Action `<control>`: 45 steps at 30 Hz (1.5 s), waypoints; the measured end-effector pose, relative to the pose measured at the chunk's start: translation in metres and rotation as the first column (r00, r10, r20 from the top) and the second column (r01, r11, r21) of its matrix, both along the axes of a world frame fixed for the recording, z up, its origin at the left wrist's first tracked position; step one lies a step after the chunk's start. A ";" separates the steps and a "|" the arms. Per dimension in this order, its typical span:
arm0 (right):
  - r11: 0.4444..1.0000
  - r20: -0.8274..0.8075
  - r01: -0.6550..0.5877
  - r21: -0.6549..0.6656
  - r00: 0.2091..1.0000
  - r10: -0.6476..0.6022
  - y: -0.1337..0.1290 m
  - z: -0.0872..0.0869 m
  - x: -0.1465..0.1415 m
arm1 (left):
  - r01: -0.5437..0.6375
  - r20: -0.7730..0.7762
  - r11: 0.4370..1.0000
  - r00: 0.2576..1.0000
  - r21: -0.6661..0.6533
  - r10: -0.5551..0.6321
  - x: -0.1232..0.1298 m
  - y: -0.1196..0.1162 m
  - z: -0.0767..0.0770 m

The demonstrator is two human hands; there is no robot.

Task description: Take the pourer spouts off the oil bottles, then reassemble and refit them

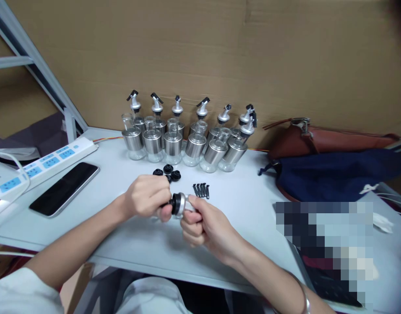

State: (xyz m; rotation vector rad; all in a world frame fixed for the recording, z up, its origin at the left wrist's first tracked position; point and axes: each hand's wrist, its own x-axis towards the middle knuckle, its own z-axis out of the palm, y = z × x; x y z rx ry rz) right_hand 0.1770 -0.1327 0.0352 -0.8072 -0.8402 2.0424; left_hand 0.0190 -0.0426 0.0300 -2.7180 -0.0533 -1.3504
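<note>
Above the front middle of the table, my two hands meet at a pourer top. My left hand [150, 197] is closed around its black stopper [176, 203], whose far end the fingers hide. My right hand [205, 223] grips the silver pourer spout [183, 203] from the other side, thumb on top. The stopper and spout touch, lying sideways between the fists. Just beyond my left hand lie several loose black stoppers [168, 168]. A short row of small black levers [201, 190] lies beyond my right hand.
Glass bottles with steel sleeves [173, 144] stand in rows at the back, several with pourer tops [202, 107]. A phone [65, 189] and a power strip [50, 163] lie left. A brown bag [344, 139] and dark blue cloth [331, 172] lie right. Cardboard [200, 48] rises behind.
</note>
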 end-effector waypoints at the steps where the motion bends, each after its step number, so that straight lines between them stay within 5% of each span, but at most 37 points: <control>1: 0.995 0.062 0.042 0.088 0.997 -0.047 0.001 -0.001 0.000 | -0.015 0.030 0.998 0.999 -0.059 0.017 0.002 0.001 -0.002; 4: 0.895 0.292 0.075 0.441 0.930 -0.222 0.001 -0.004 0.005 | -0.141 0.034 0.913 0.986 -0.383 0.166 0.001 0.004 -0.002; 7: 0.611 0.423 -0.008 0.792 0.728 -0.539 0.002 -0.005 0.020 | -0.287 0.028 0.748 0.926 -0.599 0.377 -0.012 0.018 0.005; 10: 0.379 0.363 -0.085 0.921 0.541 -0.759 0.007 -0.001 0.035 | -0.392 -0.039 0.640 0.869 -0.661 0.493 -0.028 0.042 0.009; 15: 0.222 0.245 -0.104 0.970 0.438 -0.865 0.016 -0.003 0.042 | -0.705 -0.452 0.479 0.706 -0.524 0.546 -0.042 0.073 -0.009; 19: 0.259 0.268 -0.076 0.963 0.403 -0.875 0.017 -0.009 0.044 | -0.720 -0.585 0.519 0.686 -0.462 0.432 -0.044 0.080 -0.029; 23: 0.367 0.371 -0.102 0.925 0.458 -0.808 0.016 -0.008 0.048 | -0.669 -0.619 0.578 0.714 -0.467 0.327 -0.043 0.082 -0.040; 26: 0.462 0.525 -0.265 0.847 0.555 -0.645 0.015 -0.007 0.049 | -0.657 -0.625 0.587 0.720 -0.473 0.302 -0.042 0.080 -0.039; 30: 0.481 0.702 -0.513 0.711 0.492 -0.515 0.012 -0.011 0.044 | -0.665 -0.580 0.571 0.730 -0.482 0.361 -0.038 0.067 -0.028; 32: 0.481 0.737 -0.566 0.670 0.430 -0.521 0.010 -0.014 0.039 | -0.570 -0.485 0.634 0.810 -0.522 0.329 -0.033 0.055 -0.022; 35: 0.467 0.739 -0.594 0.656 0.377 -0.559 0.008 -0.019 0.033 | -0.254 -0.328 0.766 0.943 -0.591 0.060 -0.023 0.034 -0.020; 38: 0.479 0.741 -0.583 0.656 0.378 -0.555 0.008 -0.024 0.028 | -0.045 -0.294 0.783 0.939 -0.620 -0.179 -0.013 0.017 -0.027; 45: 0.614 0.789 -0.501 0.610 0.312 -0.530 0.009 -0.035 0.021 | 0.015 -0.358 0.866 0.907 -0.500 -0.222 -0.014 0.009 -0.041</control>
